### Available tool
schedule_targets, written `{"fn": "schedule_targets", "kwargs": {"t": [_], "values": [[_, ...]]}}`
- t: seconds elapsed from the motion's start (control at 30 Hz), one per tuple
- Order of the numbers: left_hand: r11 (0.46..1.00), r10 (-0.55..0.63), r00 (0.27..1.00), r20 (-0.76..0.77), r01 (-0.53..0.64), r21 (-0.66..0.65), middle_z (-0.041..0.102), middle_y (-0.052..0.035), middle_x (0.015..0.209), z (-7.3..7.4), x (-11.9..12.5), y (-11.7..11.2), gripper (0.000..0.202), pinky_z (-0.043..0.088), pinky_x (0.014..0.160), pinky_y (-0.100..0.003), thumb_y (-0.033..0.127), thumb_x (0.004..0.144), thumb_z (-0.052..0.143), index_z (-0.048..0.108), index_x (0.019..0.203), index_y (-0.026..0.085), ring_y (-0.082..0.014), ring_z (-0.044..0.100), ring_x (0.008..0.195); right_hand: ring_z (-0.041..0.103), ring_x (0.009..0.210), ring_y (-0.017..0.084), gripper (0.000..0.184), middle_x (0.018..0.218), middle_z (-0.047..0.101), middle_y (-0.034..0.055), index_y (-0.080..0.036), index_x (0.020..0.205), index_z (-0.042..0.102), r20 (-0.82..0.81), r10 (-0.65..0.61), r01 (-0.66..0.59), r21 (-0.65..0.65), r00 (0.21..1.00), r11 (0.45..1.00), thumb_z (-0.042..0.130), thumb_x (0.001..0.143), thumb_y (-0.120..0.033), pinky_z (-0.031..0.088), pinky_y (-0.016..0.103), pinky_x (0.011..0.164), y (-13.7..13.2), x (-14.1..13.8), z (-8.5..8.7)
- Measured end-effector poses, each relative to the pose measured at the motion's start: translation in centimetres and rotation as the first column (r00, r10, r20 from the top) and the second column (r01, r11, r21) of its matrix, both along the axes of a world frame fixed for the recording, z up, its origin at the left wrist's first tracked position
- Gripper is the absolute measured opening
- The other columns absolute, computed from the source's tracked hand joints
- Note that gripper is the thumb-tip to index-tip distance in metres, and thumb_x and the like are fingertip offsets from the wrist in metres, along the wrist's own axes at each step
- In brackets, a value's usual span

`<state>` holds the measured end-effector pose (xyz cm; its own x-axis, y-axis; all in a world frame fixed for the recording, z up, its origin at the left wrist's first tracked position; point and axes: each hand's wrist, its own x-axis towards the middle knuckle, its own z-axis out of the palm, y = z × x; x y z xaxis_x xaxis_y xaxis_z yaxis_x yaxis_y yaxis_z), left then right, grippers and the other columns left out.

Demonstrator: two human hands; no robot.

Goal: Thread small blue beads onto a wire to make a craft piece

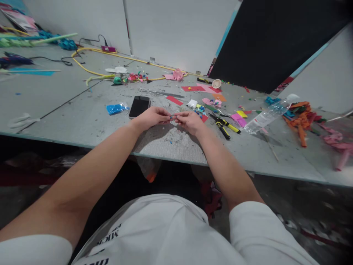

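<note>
Carefully now: left hand (154,117), right hand (191,122) pinching tiny bluish piece (171,117); best keep grip light and steady.

Head-worn view, facing forward and down, above table (77,125)

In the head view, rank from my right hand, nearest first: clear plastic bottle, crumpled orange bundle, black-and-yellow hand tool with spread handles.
1. Black-and-yellow hand tool, just right of the right hand.
2. Clear plastic bottle, farther right.
3. Crumpled orange bundle, right of the bottle.
</note>
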<state>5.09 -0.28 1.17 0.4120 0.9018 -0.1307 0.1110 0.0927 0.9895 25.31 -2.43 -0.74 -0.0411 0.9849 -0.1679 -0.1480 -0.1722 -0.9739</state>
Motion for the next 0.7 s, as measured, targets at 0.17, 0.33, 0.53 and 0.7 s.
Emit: {"fn": "schedule_targets", "kwargs": {"t": [0.17,0.33,0.53,0.7], "values": [[1.000,0.013,1.000,0.016,-0.013,-0.023,0.079,-0.0037,0.078,-0.2,0.1,0.2,0.010,0.060,0.082,-0.022,0.004,0.088,0.082,0.082,0.085,0.013,-0.0097,0.070,0.069,0.067,0.068,0.010,0.020,0.084,0.080,0.0036,-0.018,0.085,0.077,-0.016,0.025,-0.025,-0.014,1.000,1.000,0.070,0.090,0.000,0.058,0.023,0.068,0.0,0.1,0.1],[0.999,0.016,0.999,0.040,-0.014,-0.045,0.081,-0.0051,0.085,-0.8,0.0,0.7,0.009,0.061,0.085,-0.024,0.007,0.085,0.087,0.082,0.088,0.014,-0.0113,0.073,0.075,0.066,0.066,0.009,0.019,0.078,0.076,0.0009,-0.018,0.085,0.075,-0.037,-0.012,0.012,-0.006,0.999,1.000,0.067,0.090,-0.001,0.056,0.023,0.069,0.2,0.1,0.0],[0.999,0.022,0.995,0.096,-0.017,-0.051,0.081,-0.0049,0.087,-1.0,0.0,0.7,0.013,0.062,0.087,-0.025,0.008,0.086,0.087,0.079,0.092,0.015,-0.0127,0.076,0.081,0.074,0.075,0.014,0.017,0.084,0.081,0.0044,-0.019,0.082,0.077,-0.004,-0.007,0.007,0.043,1.000,0.999,0.081,0.082,-0.003,0.062,0.029,0.079,0.0,0.2,0.0],[1.000,-0.002,1.000,0.014,0.002,0.012,0.076,-0.0021,0.076,-0.5,-0.1,0.4,0.010,0.058,0.080,-0.023,0.008,0.086,0.087,0.079,0.085,0.015,-0.0096,0.068,0.067,0.076,0.074,0.014,0.019,0.079,0.081,0.0029,-0.019,0.080,0.077,0.011,0.007,-0.007,0.052,1.000,0.999,0.089,0.075,-0.006,0.063,0.028,0.077,-0.1,0.2,-0.1]]}}
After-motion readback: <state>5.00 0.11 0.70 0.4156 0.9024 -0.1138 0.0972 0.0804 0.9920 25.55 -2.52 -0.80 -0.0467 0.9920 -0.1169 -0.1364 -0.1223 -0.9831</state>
